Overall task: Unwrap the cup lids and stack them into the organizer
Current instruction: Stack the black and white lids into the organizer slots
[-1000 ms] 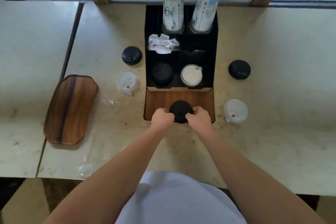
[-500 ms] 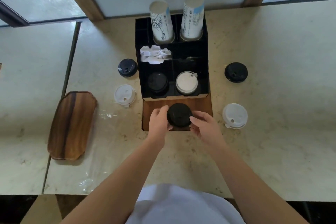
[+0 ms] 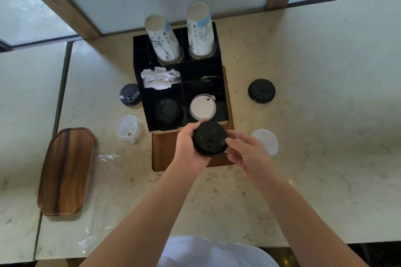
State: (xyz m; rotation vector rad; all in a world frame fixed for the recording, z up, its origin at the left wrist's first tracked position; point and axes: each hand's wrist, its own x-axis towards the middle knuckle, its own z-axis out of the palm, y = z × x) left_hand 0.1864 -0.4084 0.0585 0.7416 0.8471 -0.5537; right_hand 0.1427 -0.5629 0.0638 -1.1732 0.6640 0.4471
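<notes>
My left hand (image 3: 186, 145) grips a stack of black cup lids (image 3: 210, 138), lifted just in front of the black organizer (image 3: 138, 84). My right hand (image 3: 247, 154) hovers beside the stack with its fingers loosely spread, fingertips close to the rim. The organizer's front compartments hold black lids (image 3: 166, 110) on the left and white lids (image 3: 202, 108) on the right. Loose stacks lie on the counter: black lids (image 3: 129, 94) and white lids (image 3: 129, 128) to the left, black lids (image 3: 261, 90) and white lids (image 3: 265, 142) to the right.
Two stacks of paper cups (image 3: 163, 42) (image 3: 200, 31) stand in the organizer's back slots, with crumpled white wrappers (image 3: 160, 78) in the middle row. A wooden board (image 3: 165, 158) lies under the organizer. A wooden tray (image 3: 65, 171) sits at the left. Clear plastic wrap (image 3: 107, 156) lies on the counter.
Both hands lifted the black lid stack off the wooden board toward the organizer. My right hand has let go and opened beside it.
</notes>
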